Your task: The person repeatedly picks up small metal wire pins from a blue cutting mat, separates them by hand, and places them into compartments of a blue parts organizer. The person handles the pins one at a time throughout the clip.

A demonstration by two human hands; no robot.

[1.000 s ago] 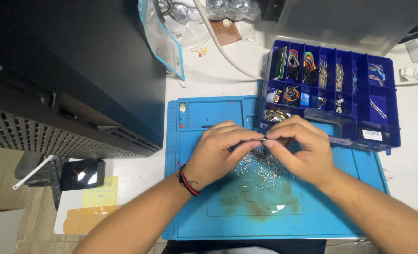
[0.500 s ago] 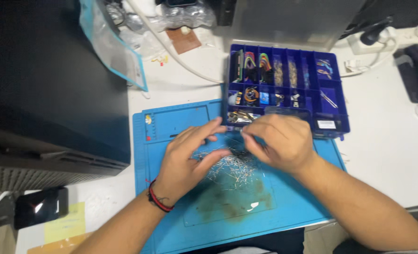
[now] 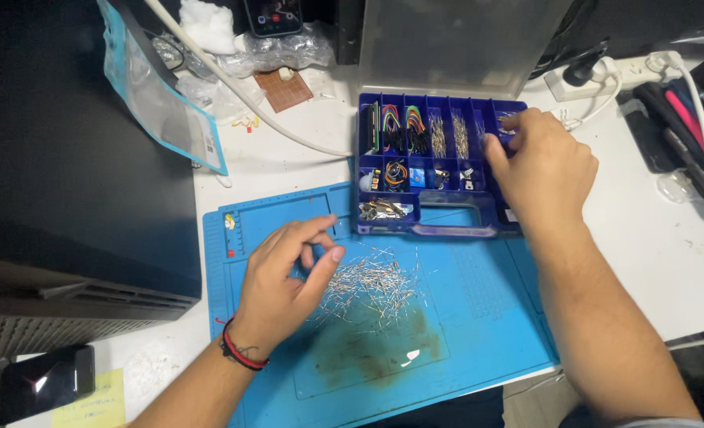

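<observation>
A blue silicone work mat is spread on the white counter. A loose heap of thin metal-legged components is scattered on the middle of the mat, above a brownish stain.

The left hand is laid on the mat just beside the heap, at its left edge. Its fingers are curled loosely, thumb and forefinger drawn close together; whether a component is pinched between them cannot be told. A red-and-black cord bracelet is worn on that wrist.

The right hand is stretched over the dark blue compartment box, which is set with its front edge overlapping the far edge of the mat. The fingers are bent down into the upper right compartments; what, if anything, is gripped there is hidden by the hand itself. Coloured jumper wires are seen in the upper left compartments, and pale components in those next to them.

A black computer case is stood at the left, with a clear blue-edged bag leaned against it. A white cable is run across the counter behind the box. A small brown perforated board is lying further back. A white power strip is placed at the right rear. A dark phone is resting at the lower left.
</observation>
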